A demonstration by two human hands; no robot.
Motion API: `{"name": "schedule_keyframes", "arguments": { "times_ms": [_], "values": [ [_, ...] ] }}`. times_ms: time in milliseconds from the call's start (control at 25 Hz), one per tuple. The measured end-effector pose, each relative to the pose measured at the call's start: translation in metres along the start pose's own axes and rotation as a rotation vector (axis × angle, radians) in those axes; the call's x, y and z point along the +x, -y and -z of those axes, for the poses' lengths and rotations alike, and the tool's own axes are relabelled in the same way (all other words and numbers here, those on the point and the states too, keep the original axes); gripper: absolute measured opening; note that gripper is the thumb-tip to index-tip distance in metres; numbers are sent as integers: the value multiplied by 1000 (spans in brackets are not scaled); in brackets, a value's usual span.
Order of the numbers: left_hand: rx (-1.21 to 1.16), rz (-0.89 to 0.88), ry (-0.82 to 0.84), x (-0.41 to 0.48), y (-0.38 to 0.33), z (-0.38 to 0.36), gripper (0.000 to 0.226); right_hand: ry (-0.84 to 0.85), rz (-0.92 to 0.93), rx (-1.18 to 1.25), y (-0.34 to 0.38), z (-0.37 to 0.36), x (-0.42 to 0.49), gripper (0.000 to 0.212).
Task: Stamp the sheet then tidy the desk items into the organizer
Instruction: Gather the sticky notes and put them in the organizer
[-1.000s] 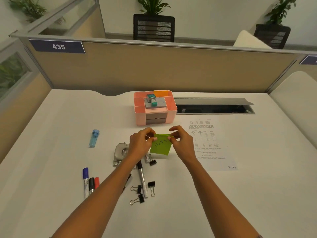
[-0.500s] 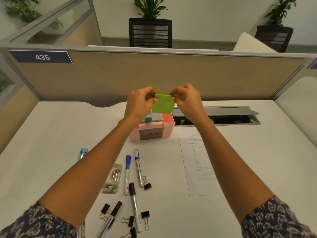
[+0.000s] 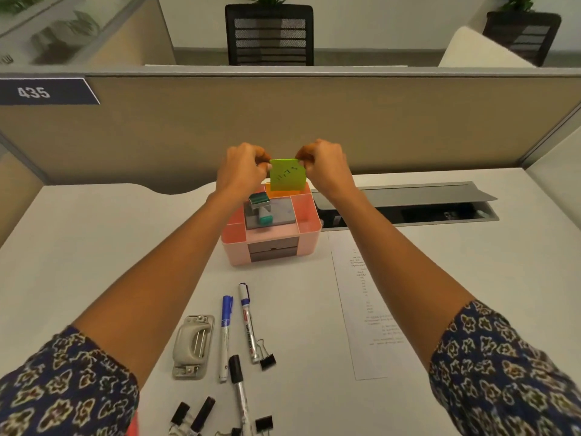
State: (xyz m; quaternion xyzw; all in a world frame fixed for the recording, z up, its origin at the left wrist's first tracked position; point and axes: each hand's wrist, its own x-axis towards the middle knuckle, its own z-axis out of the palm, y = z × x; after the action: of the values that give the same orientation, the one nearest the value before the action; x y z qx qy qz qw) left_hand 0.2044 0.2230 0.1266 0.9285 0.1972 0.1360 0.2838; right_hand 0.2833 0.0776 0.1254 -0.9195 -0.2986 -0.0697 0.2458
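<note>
- Above the back of the pink organizer point(image 3: 273, 237), both hands hold a green sticky note point(image 3: 287, 179) upright in the air, in front of the beige partition wall point(image 3: 408, 127).
- The left hand point(image 3: 240, 173) pinches the upper left corner of the note; its fingers point(image 3: 265, 166) are closed on the paper.
- The right hand point(image 3: 327, 169) pinches the upper right corner in the same way, fingers closed on the paper.
- The note has some dark handwriting on it, too small to read. Its lower edge is just over an orange pad point(image 3: 283, 193) that stands in the back compartment of the organizer.
- In the middle compartment of the organizer there is a grey ink pad point(image 3: 279, 212), and a stamp point(image 3: 261, 207) with teal parts lies on its left side.
- The organizer stands on the white counter point(image 3: 94, 247), and its two grey drawers face the person.
- A printed sheet point(image 3: 367, 309) lies flat on the counter, to the right of the organizer.
- Nearer to the person lie a grey hole punch point(image 3: 191, 346), a blue marker point(image 3: 225, 335), a second blue-capped marker point(image 3: 248, 322) and a black marker point(image 3: 239, 388).
- A black binder clip point(image 3: 266, 360) touches the lower end of the second marker; more clips point(image 3: 263, 423) lie at the bottom edge.
</note>
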Motion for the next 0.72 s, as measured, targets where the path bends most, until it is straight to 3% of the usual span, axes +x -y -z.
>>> {"name": "schedule_keyframes", "arguments": {
  "times_ms": [400,720],
  "values": [
    [262,-47,53,9,21,-24,19,133,-55,-79,-10,-40,1,26],
    [234,-10,36,16,29,-30,18,165,-60,-89,-11,-57,0,15]
  ]
}}
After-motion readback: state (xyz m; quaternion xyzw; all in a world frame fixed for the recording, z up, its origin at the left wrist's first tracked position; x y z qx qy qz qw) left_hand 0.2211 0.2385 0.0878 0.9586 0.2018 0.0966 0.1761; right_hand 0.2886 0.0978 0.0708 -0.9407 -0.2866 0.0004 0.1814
